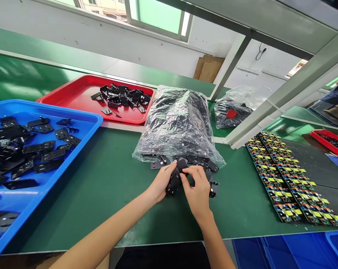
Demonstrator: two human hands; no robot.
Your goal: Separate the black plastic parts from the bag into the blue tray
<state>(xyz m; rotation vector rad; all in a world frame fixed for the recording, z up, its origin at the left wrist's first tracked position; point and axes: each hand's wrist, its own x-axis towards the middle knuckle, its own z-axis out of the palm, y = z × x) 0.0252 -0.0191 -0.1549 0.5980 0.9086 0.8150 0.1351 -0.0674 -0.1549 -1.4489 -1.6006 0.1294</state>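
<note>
My left hand (163,180) is closed around several small black plastic parts, low over the green bench. Fingers of my right hand (197,186) pinch a flat black plastic part (181,165) that stands up between both hands. More black parts (213,166) lie around the hands, at the mouth of a big clear plastic bag (180,123) filled with dark pieces. My palms hide some of what is held.
At left is a blue tray (92,129) of black parts; behind it, a red tray (73,98) holds more. Circuit boards (286,175) with yellow patches line the right side. A metal post (258,112) rises beside a second bag (230,112) with a red label.
</note>
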